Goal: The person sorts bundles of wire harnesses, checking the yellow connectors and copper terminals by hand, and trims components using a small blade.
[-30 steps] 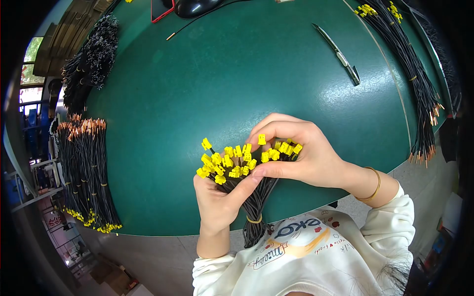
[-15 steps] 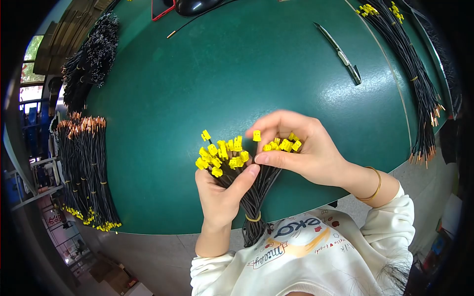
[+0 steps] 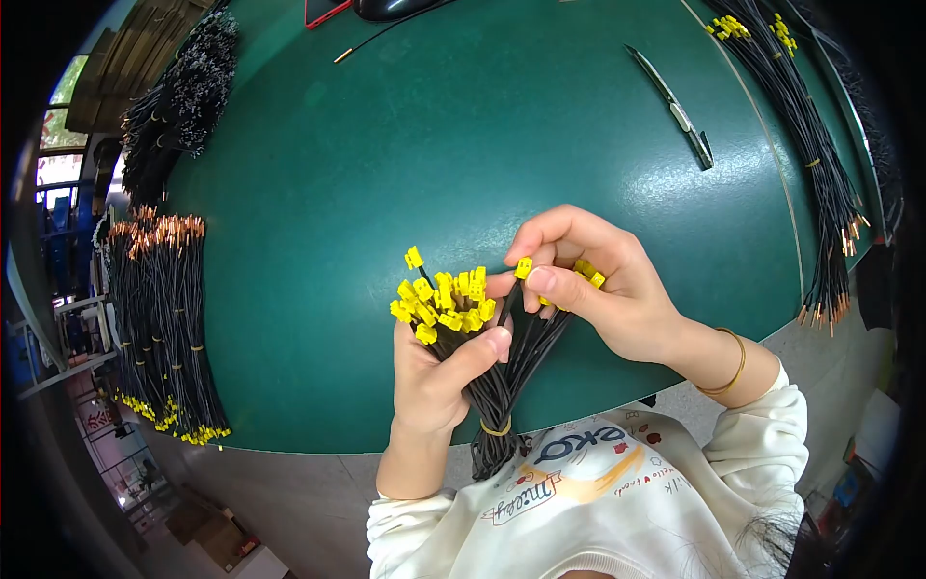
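A bundle of black cables with yellow connectors at the top is tied by a tan band near its lower end, close to my body. My left hand wraps round the larger part of it, thumb across the cables, connectors poking up above the fingers. With bent fingers, my right hand holds a smaller group of the cables. One cable with a yellow connector stands between the two groups, at my right thumb and fingertip. Some connectors are partly hidden behind the right thumb.
Tied black cables with bare copper ends lie at the table's left edge. Another cable bundle lies on the right. A pen-like tool rests on the green table. A black mouse and a red-edged object are at the top.
My right thumb and fingers have shifted slightly right and closed in on the single connector between the groups. My left hand and the cables it holds have moved slightly right.
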`<control>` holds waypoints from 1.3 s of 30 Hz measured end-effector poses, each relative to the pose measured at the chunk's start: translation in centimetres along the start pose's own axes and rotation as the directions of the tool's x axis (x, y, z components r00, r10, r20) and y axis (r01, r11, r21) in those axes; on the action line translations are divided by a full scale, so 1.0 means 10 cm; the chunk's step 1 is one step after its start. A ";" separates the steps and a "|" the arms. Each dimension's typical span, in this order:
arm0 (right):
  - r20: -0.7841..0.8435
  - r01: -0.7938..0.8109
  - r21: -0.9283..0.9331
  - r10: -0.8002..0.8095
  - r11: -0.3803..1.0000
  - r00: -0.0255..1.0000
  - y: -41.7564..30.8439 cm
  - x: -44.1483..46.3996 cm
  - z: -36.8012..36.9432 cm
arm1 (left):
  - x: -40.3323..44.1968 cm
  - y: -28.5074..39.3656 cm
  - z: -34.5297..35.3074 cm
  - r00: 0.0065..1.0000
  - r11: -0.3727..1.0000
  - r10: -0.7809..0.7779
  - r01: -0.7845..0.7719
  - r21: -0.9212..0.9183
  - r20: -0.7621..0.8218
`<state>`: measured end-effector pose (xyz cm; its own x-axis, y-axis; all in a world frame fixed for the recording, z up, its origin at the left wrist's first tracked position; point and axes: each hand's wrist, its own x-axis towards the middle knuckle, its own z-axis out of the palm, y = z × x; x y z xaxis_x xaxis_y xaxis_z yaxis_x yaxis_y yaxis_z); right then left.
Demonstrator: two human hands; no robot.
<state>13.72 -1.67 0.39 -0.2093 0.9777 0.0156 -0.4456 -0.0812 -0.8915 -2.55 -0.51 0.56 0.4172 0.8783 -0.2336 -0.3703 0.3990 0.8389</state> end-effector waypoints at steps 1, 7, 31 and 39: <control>0.003 0.004 0.017 -0.004 1.000 1.000 0.00 0.00 0.00 | 0.00 0.00 0.00 0.999 0.999 -0.018 0.019 -0.049 0.026; -0.010 -0.020 0.028 0.021 0.999 1.000 -0.04 0.00 0.01 | 0.00 -0.01 -0.01 0.999 0.999 -0.032 0.031 0.021 0.016; -0.040 0.072 -0.194 -0.081 0.978 0.996 -0.05 0.09 -0.16 | 0.02 0.01 -0.06 0.997 0.996 -0.079 0.079 0.046 0.001; -0.035 -0.003 -0.415 -0.012 0.910 0.999 -0.10 0.05 -0.09 | 0.04 0.00 0.04 0.998 0.997 -0.059 0.058 0.045 0.024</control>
<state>14.87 -0.95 0.86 -0.1729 0.9849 0.0106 -0.0433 0.0031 -0.9991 -2.09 -0.27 0.70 0.4579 0.8466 -0.2714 -0.3073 0.4371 0.8453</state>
